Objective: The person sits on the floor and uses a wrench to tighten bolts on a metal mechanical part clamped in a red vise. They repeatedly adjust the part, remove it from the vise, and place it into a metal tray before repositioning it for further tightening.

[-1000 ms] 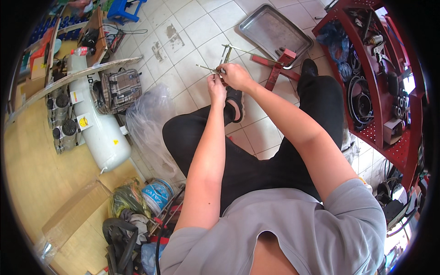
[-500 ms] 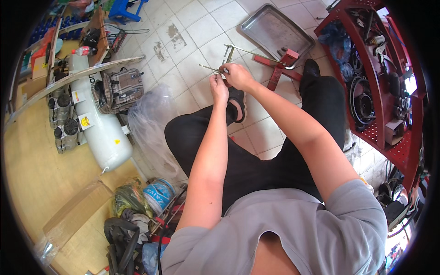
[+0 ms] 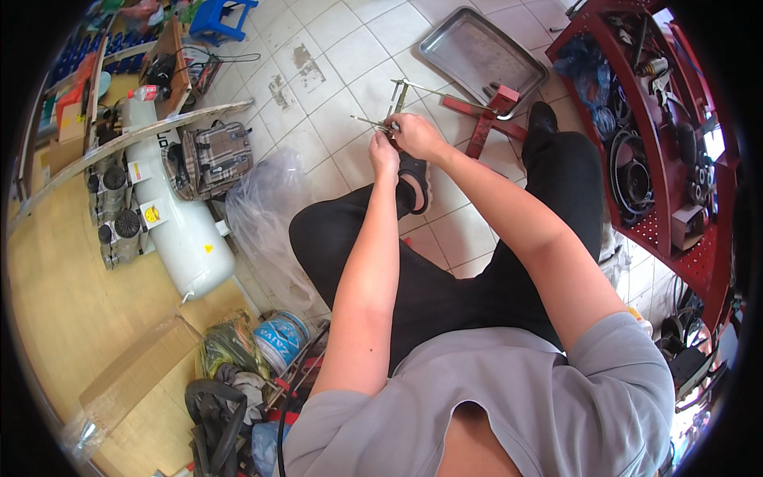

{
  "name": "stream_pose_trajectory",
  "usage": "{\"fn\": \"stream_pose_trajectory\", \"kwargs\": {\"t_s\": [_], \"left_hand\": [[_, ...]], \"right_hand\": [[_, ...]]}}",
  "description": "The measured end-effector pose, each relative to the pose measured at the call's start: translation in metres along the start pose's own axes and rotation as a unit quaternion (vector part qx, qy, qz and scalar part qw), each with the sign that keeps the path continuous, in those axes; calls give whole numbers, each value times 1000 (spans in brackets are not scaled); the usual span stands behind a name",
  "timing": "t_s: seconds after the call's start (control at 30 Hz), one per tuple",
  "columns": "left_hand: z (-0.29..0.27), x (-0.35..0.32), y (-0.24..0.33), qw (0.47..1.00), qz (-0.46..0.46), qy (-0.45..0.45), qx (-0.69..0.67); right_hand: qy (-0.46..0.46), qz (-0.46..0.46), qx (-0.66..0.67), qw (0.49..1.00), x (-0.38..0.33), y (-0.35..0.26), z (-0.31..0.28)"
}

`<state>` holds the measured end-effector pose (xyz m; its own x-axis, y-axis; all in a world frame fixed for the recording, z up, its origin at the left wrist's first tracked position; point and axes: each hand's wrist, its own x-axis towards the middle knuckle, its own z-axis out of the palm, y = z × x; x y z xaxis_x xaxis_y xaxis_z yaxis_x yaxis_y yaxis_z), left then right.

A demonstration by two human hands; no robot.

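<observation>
My left hand [image 3: 385, 154] and my right hand [image 3: 418, 137] meet above my shoe [image 3: 415, 181], fingertips pressed close together. From between them a thin metal tool [image 3: 366, 122] with slim, straight ends points left; my right hand appears closed on it. The fingers of my left hand pinch just below, and what they grip is hidden. Right behind my fingers rises a narrow brass-coloured metal bracket [image 3: 401, 99]. A thin rod [image 3: 445, 94] runs from its top to a red metal stand [image 3: 482, 123] on the floor at the right.
A grey metal tray [image 3: 477, 49] lies beyond the stand. At the right stands a red shelf rack [image 3: 668, 143] with parts. On the left are a white tank [image 3: 191, 250], a plaid bag [image 3: 218, 159], clear plastic sheeting [image 3: 266, 215] and a blue-and-white bucket [image 3: 282, 338].
The whole view has shifted slightly. Both hands stay together at the same spot by the bracket, with the thin tool tilted a little differently.
</observation>
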<state>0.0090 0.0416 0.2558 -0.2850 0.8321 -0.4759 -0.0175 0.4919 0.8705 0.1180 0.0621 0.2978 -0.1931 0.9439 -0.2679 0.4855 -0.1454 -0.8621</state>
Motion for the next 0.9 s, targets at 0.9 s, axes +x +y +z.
{"fn": "stream_pose_trajectory", "kwargs": {"t_s": [0.9], "left_hand": [[-2,-9,-2,999,10,-26,-28]], "right_hand": [[37,-115,-205,971,-3,-13,0]]}}
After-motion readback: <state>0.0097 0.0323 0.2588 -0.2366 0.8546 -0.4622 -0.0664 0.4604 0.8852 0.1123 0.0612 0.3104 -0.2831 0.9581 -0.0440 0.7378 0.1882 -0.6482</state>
